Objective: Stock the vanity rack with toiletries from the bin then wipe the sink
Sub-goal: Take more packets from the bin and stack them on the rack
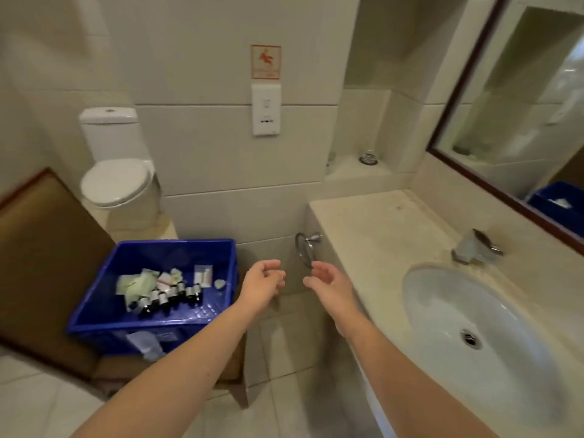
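The blue bin (177, 252) stands on a brown wooden stand (47, 248) just off the left end of the vanity counter (379, 232). Inside it lie small dark bottles (170, 295) in a rough row and pale packets (142, 282), too blurred to read. Beside its right rim, the left hand (262, 281) hovers, fingers loosely curled, empty. The right hand (328, 281) hangs relaxed and empty near the counter's front edge. The sink (442, 305) is partly cut off at the right, the faucet (474, 248) behind it.
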### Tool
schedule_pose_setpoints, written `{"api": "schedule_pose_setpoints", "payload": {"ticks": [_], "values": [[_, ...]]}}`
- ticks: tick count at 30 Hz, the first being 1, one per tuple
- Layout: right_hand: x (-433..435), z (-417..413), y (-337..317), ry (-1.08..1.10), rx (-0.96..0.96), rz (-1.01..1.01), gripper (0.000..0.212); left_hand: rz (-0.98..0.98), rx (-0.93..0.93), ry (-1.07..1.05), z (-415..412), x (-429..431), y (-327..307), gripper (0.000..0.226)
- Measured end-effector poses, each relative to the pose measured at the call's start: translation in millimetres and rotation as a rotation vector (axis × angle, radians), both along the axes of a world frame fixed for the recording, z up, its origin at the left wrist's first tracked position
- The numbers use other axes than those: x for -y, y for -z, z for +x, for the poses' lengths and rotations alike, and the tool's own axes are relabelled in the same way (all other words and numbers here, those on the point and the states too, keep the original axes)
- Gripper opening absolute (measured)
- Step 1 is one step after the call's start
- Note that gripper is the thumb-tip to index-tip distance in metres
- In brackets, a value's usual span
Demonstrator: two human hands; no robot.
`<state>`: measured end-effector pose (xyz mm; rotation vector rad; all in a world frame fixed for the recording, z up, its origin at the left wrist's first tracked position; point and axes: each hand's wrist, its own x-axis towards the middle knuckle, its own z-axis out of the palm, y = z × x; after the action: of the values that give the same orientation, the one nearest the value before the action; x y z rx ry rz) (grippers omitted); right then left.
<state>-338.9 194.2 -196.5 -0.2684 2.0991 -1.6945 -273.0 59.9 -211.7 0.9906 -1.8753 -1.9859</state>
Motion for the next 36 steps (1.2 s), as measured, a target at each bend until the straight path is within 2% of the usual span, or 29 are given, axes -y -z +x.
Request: {"api": "schedule_pose_setpoints", "payload": {"ticks": [10,20,36], "values": [[164,65,18,-0.189,0.028,0.012,0.039,-0.035,0.041,-0.159,94,153,15,0.029],[245,99,41,-0.353,0.056,0.083,0.036,-0.020,0.114,-0.334,155,217,42,0.026],[415,58,109,-0.462,0.209,0.181,0.037,0.027,0.298,-0.419,148,369,84,0.028]]}}
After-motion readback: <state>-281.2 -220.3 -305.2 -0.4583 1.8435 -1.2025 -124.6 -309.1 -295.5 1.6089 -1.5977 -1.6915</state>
